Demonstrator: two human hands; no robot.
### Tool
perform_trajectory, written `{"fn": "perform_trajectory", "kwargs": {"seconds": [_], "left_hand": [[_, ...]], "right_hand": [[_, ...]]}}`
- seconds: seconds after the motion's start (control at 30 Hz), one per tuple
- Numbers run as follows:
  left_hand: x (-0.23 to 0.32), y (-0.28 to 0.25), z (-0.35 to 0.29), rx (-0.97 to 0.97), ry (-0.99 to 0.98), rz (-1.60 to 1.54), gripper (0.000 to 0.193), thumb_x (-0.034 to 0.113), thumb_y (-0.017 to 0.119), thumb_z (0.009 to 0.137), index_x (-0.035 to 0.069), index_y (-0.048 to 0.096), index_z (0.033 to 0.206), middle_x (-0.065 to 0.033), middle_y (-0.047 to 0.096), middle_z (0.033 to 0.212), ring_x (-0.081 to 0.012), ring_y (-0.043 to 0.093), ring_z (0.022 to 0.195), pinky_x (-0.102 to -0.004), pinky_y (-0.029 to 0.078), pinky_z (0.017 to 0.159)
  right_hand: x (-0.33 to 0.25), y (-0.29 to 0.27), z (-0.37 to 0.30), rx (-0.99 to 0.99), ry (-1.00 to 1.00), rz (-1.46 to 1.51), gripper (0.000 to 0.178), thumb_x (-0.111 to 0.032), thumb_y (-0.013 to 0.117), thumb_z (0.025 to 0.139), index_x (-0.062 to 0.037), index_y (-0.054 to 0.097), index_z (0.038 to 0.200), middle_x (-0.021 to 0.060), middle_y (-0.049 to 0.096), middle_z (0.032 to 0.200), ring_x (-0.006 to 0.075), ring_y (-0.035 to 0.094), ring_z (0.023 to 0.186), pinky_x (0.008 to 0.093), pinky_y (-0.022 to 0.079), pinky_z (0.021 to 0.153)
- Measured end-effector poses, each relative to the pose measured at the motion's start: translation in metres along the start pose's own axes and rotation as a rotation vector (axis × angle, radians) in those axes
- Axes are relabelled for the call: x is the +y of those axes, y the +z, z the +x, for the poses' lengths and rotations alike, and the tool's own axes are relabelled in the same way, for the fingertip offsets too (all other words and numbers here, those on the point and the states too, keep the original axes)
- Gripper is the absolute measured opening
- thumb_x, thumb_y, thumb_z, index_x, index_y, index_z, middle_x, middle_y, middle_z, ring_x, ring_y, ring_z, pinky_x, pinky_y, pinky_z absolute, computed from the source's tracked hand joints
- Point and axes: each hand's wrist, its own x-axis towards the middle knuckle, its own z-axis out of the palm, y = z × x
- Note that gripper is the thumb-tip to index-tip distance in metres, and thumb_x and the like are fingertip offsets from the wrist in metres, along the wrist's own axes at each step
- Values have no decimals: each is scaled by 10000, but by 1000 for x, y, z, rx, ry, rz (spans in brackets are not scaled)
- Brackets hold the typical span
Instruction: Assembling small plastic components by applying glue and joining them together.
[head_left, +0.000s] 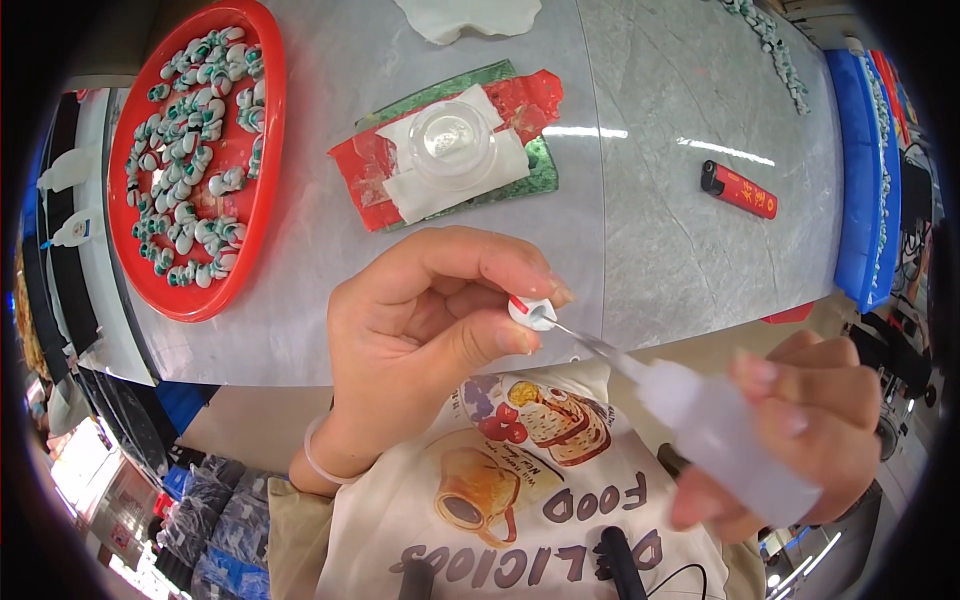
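Between the thumb and forefinger of my left hand (430,310) is a small white hollow piece (533,312) with a red stripe, its hole turned to the right. My right hand (800,430) wraps around a translucent white squeeze bottle (715,430) with a long thin needle tip. That tip reaches to the hole of the white piece; how deep it goes I cannot tell. Beyond my left hand, a clear plastic cup (452,143) stands on folded white tissue (470,190), over red and green sheets. The bottle and right hand are slightly blurred.
At the left lies a red oval tray (272,130) with many small white and green pieces. A red lighter (740,190) rests on the grey table (660,260) at the right. White cloth (470,15) is at the back; a blue bin (855,190) stands at the far right.
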Motion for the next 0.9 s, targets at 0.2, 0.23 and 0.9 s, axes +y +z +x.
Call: {"fn": "perform_trajectory", "kwargs": {"seconds": [0.2,0.23,0.9], "left_hand": [[5,1,1,-101,-15,-75,212,-92,557,730,-72,505,935,-153,539,937,-185,559,848,-266,489,707],[6,2,1,-103,-34,-103,214,-98,552,728,-75,502,936,-156,535,942,-193,558,853,-274,493,713],[9,8,1,-5,-70,34,242,95,686,673,27,506,820,-121,518,850,-173,566,706,-261,497,594]], "right_hand": [[31,8,-7,462,225,294,411,-259,629,720,6,434,966,161,509,887,189,503,688,290,418,642],[35,12,-2,506,293,447,392,-207,629,701,13,430,956,168,516,886,199,516,702,293,419,665],[183,-27,70,374,327,-192,224,7,580,665,-20,567,886,61,589,882,146,521,757,253,420,708]]}}
